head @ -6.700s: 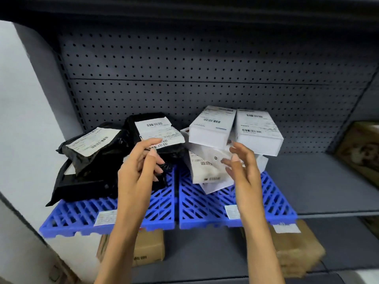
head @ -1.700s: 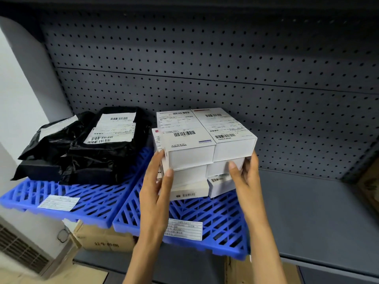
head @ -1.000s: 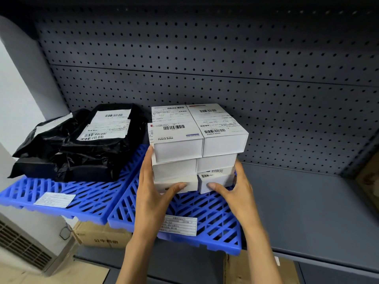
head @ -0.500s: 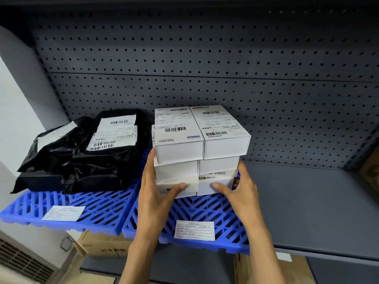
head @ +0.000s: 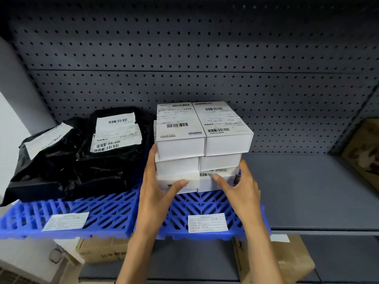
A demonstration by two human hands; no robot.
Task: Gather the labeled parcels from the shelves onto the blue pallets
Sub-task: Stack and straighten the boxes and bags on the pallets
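A squared stack of white labeled boxes, three layers high and two wide, stands on the right blue pallet. My left hand lies with straight fingers up the stack's left side and its thumb on the front of the bottom left box. My right hand presses the stack's right side, thumb on the front of the bottom right box. Black labeled bags are piled on the left blue pallet. Each pallet carries a paper tag on its front.
The grey shelf runs on to the right of the pallets, with a brown printed box at its far end. A pegboard wall closes the back. Cardboard boxes and a brown parcel sit on the lower shelf.
The white boxes went from a loose heap to a tidy stack. My hands slid down from its upper sides to the bottom layer and have barely moved in the last half second.
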